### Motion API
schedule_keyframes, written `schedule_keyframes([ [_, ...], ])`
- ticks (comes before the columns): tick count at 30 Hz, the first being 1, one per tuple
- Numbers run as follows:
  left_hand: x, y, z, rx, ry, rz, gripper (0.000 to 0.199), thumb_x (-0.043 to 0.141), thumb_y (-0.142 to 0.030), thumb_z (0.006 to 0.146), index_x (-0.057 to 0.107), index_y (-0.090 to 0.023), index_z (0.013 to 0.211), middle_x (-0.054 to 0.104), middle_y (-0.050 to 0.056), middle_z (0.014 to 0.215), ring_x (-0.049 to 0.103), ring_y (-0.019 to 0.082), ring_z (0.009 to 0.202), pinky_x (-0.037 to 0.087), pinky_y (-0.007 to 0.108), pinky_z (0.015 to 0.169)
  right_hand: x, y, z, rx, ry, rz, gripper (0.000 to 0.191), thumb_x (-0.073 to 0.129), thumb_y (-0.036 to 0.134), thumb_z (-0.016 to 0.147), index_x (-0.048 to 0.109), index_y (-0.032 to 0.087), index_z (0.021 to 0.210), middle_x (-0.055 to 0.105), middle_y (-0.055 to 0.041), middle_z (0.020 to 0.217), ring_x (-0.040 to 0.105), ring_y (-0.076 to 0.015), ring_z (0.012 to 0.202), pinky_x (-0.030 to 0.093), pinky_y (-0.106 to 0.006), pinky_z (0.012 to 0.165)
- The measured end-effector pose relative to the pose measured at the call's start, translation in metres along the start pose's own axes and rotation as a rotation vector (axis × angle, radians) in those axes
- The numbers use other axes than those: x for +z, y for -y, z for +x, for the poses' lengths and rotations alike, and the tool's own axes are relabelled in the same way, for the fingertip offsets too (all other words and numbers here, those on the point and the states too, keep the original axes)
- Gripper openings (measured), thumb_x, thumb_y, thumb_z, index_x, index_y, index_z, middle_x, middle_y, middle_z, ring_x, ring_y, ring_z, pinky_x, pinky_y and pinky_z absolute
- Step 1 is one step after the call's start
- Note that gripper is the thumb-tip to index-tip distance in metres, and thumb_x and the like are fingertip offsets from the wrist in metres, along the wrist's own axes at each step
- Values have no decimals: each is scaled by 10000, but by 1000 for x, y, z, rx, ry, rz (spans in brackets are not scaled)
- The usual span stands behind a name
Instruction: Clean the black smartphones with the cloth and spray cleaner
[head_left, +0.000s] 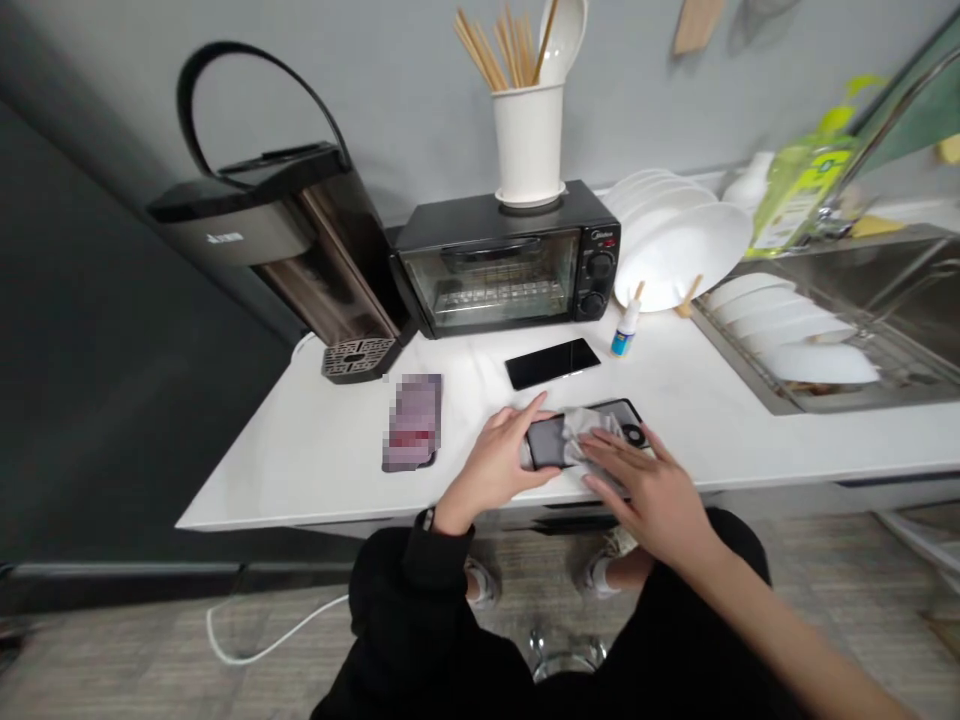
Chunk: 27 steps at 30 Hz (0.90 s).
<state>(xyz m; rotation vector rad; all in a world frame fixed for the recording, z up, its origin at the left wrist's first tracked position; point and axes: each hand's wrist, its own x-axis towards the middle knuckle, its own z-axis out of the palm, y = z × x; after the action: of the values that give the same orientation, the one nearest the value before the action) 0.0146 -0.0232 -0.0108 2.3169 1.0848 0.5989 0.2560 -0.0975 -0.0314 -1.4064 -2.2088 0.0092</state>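
Observation:
A dark phone [547, 442] with a round black camera ring lies back up near the counter's front edge. My left hand [495, 455] grips its left end, thumb and fingers on opposite long edges. With fingers fairly straight, my right hand [652, 490] presses a crumpled light grey cloth [592, 425] onto the phone's back; the cloth covers its middle. Just behind lies a second phone [553, 363] with a black glossy face. Farther left is a purplish phone [414, 415], partly blurred out. A small white bottle with a blue label [625, 332] stands behind the hands, to the right.
A black toaster oven [502, 270] stands against the wall, with a white cup of chopsticks [529, 140] on top. Left of it is a tall water dispenser [315, 250]. White plates [675, 250] lean at the right, beside a sink [780, 400] holding bowls.

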Motion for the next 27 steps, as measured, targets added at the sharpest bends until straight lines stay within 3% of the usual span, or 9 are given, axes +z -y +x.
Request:
schedule_keyframes([
  [3,0,-1,2,24,6,0,1054,843,-335,817,213,-334,1662,617,45,1494,527,301,1276,392,476,1155,-4,-14,-1,121,-78,-114,459,514,461,1066,625,178,1410,687,-136,1404,645,-324,1315,313,-628,1218],
  [6,-1,0,2,4,13,-5,1012,818,-320,843,222,-327,1661,623,62,1484,526,302,1309,396,480,1155,11,15,14,133,-75,-49,570,556,553,1025,634,125,1393,664,-165,1428,581,-354,1382,328,-604,1218],
  [9,-3,3,0,-31,33,-24,994,795,-224,837,241,-296,1660,627,90,1450,556,285,1299,429,446,1134,24,49,30,34,-23,124,602,559,605,1008,652,126,1361,686,-156,1403,584,-307,1384,328,-532,1242],
  [11,-4,4,-1,-39,37,-29,998,804,-204,821,262,-290,1654,624,91,1437,564,277,1295,436,428,1131,21,54,28,-9,20,188,552,550,584,1021,652,160,1360,696,-124,1397,600,-268,1371,335,-503,1243],
  [15,-1,0,-1,-12,20,-21,1046,851,-327,818,230,-326,1660,626,58,1470,531,301,1303,407,458,1148,-3,13,-3,25,20,46,389,515,438,1074,644,231,1377,713,-77,1380,642,-254,1326,310,-547,1245],
  [17,1,-3,0,3,25,-15,1083,869,-358,801,216,-334,1663,624,41,1489,529,312,1281,395,474,1150,-9,-10,-10,79,-55,-92,405,509,416,1077,634,197,1393,716,-117,1365,669,-290,1286,319,-586,1226],
  [19,3,-3,1,16,22,-19,1097,887,-391,777,236,-331,1658,628,32,1488,527,311,1271,401,466,1143,-3,-17,-5,96,-112,-173,467,530,448,1061,629,141,1399,702,-168,1372,668,-340,1278,349,-613,1195],
  [24,1,3,-2,-16,15,-12,1043,865,-334,781,292,-247,1648,643,84,1434,551,296,1240,464,411,1085,27,43,21,-40,-36,6,562,554,531,1030,639,99,1379,683,-182,1397,609,-348,1354,394,-588,1187],
  [27,-1,4,-5,-23,25,19,1049,849,-281,772,282,-219,1653,631,111,1417,551,301,1231,480,408,1059,23,56,22,-75,43,127,497,551,506,1039,643,159,1383,691,-135,1400,613,-296,1359,377,-560,1217],
])
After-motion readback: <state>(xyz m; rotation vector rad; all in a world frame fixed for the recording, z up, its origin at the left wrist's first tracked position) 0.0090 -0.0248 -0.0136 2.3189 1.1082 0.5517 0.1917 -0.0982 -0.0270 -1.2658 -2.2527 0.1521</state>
